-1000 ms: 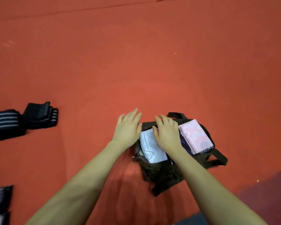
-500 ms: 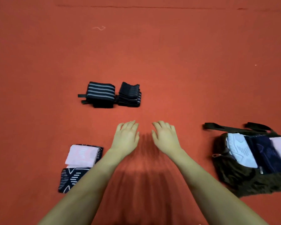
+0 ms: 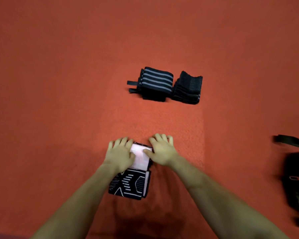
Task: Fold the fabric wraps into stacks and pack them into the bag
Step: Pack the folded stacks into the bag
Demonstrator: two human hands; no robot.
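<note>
A folded pink wrap stack (image 3: 140,157) lies on the red floor, with my left hand (image 3: 120,153) clasping its left side and my right hand (image 3: 160,150) its right side, thumbs on top. Just nearer to me lies a black stack with a white line pattern (image 3: 130,185), partly under my left forearm. Farther off stand a black stack with grey stripes (image 3: 155,83) and a plain black stack (image 3: 188,87), side by side. The dark bag (image 3: 295,183) sits at the right edge, its inside not visible.
The red carpeted floor (image 3: 59,83) stretches all around. A dark bag strap (image 3: 290,141) lies on the floor at the right.
The view has swung left, away from the bag. Both hands moved from the bag across the floor to the pink stack and closed around its sides.
</note>
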